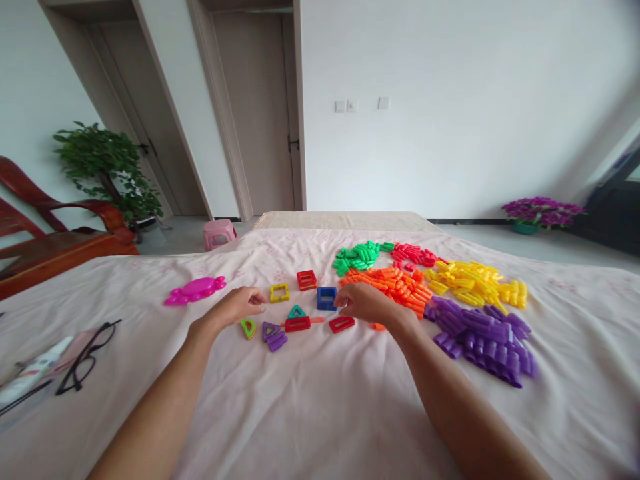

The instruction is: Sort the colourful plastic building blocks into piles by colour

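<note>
My left hand hovers over the cloth, fingers loosely curled and thumb apart, with nothing visible in it. Just right of it lies a yellow square magnetic tile. My right hand has its fingertips at the right edge of a blue square magnetic tile. Behind these is a red square tile. Nearer me are a teal triangle, a red rectangular tile, another red tile, a purple triangle with a ridged purple piece, and a yellow-green curved tile.
To the right spread heaps of green, red, orange, yellow and purple plastic pieces. A magenta candy-shaped case lies left. Eyeglasses and a white tube rest at the far left.
</note>
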